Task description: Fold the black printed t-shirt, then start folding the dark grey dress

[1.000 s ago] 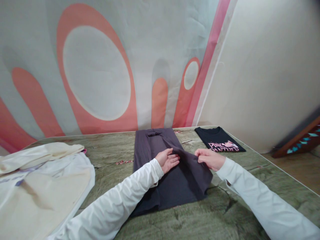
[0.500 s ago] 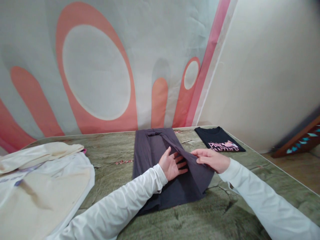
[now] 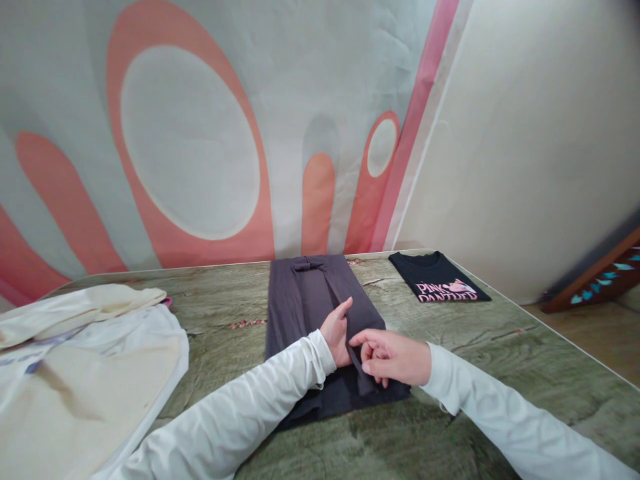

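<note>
A dark purple-grey garment (image 3: 293,320) lies partly folded on the table, long from back to front, with a small knot or bunch of cloth near its far end. My left hand (image 3: 337,337) rests on its middle, thumb raised and apart; the folded-in right flap covers its fingers. On that flap is my right hand (image 3: 393,357), index finger pointing left and the other fingers curled at the cloth's edge, which they appear to grip. The two hands are close together, with the flap's edge between them.
A folded black T-shirt (image 3: 445,277) with pink lettering lies at the back right of the wood-patterned table (image 3: 215,347). Cream and white clothing (image 3: 125,373) is spread on the left. Behind the table stands a wall (image 3: 285,80) with an orange and pink pattern.
My right hand has moved left and slightly down, bringing the garment's right flap inward over my left hand's fingers. My left hand has stayed nearly in place, turning slightly.
</note>
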Demonstrator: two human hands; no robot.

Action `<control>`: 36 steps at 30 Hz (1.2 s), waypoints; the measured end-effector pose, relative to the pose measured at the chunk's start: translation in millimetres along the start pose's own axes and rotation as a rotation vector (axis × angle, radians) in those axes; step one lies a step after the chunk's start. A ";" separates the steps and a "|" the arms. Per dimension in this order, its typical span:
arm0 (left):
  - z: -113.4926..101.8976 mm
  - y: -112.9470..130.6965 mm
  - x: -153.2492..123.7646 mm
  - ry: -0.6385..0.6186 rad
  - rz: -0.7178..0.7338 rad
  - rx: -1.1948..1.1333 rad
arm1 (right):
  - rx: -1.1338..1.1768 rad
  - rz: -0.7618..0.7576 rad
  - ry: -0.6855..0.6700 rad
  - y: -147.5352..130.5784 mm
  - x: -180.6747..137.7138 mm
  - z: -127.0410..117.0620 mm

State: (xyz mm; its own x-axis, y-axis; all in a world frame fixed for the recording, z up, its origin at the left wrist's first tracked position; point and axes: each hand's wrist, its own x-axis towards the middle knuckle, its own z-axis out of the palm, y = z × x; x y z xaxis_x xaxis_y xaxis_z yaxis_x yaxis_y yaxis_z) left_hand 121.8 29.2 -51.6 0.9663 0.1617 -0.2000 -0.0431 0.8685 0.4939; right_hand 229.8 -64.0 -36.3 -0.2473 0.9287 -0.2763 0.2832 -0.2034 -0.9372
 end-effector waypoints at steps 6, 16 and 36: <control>-4.3 -2.9 2.2 -0.144 -0.103 -0.084 | -0.073 0.011 -0.052 -14.2 -11.4 -15.0; -19.4 -16.5 4.4 0.078 -0.371 0.061 | -0.036 -0.009 0.473 12.0 8.6 -84.0; 18.0 24.2 -25.1 -0.141 0.279 1.890 | -0.518 -0.133 0.209 34.5 -46.5 -55.5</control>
State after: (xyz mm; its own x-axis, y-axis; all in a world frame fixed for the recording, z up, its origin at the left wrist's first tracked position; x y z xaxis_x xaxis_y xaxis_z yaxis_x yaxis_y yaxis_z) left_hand 101.0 37.6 -19.4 0.9965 0.0684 0.0483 0.0199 -0.7538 0.6568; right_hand 302.5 -97.0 -44.0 -0.1379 0.9883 -0.0655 0.6923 0.0489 -0.7200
